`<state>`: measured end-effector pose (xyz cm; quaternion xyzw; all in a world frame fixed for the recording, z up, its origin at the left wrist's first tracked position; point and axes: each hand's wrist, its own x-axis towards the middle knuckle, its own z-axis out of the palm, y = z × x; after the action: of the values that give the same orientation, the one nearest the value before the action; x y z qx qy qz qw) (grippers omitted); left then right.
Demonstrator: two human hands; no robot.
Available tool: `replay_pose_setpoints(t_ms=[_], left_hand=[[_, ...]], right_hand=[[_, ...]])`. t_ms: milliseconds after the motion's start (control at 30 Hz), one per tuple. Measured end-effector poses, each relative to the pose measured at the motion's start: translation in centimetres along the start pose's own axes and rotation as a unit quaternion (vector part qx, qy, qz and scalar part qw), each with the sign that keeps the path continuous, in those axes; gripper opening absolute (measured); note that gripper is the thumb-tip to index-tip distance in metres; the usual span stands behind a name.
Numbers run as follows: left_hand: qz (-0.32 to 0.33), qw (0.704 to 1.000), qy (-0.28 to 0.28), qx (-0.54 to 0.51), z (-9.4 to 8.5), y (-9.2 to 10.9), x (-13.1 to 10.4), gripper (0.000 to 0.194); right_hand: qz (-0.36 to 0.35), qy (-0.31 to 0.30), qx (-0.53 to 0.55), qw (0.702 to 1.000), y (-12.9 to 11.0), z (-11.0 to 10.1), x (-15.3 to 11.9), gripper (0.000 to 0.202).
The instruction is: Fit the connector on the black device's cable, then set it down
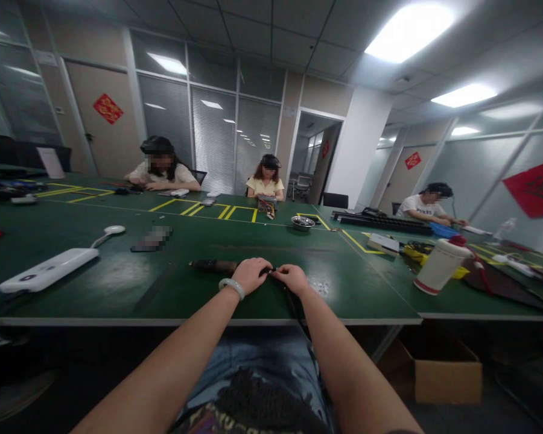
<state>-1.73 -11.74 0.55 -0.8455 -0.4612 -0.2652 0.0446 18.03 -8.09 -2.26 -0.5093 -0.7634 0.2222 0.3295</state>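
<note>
A dark electric screwdriver (pixel 212 266) lies on its side on the green table, its thin tip toward the left. My left hand (pixel 252 275), with a pale bangle at the wrist, is closed round the tool's rear end. Close beside it, my right hand (pixel 291 279) pinches the end of a black cable (pixel 294 304), thumb and forefinger together. The fingertips of both hands nearly meet where cable and tool come together; whether they are joined is too small to tell. From my right hand the cable drops over the table's front edge.
Small clear pieces (pixel 320 289) lie right of my hands. A white power strip (pixel 49 271) and a blurred phone-like object (pixel 151 240) are at left. Beyond stands a metal bowl (pixel 303 223); at right, a white cup (pixel 441 268). Several people sit across the table.
</note>
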Motion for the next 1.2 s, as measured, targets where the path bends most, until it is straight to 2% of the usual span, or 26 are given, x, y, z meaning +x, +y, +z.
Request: replay_pose_setpoints(t_ms=[267, 467, 700, 900, 1200], left_hand=[[-0.030, 0.999, 0.008, 0.009, 0.18, -0.06, -0.02, 0.026], [-0.005, 1.000, -0.006, 0.002, -0.07, 0.05, -0.01, 0.017], [0.008, 1.000, -0.008, -0.001, -0.05, -0.02, 0.03, 0.018], [-0.010, 1.000, -0.001, 0.005, -0.04, 0.06, -0.02, 0.024], [0.008, 1.000, -0.003, 0.001, -0.05, 0.02, 0.01, 0.018]], right_hand=[[0.002, -0.002, 0.001, 1.000, -0.14, -0.05, -0.07, 0.031], [0.003, -0.005, 0.006, 1.000, -0.36, -0.17, -0.13, 0.029], [0.008, -0.009, 0.007, 1.000, -0.33, -0.09, -0.06, 0.027], [0.013, -0.003, 0.000, 1.000, -0.19, -0.02, 0.00, 0.029], [0.002, -0.002, 0.004, 1.000, -0.18, -0.05, -0.04, 0.026]])
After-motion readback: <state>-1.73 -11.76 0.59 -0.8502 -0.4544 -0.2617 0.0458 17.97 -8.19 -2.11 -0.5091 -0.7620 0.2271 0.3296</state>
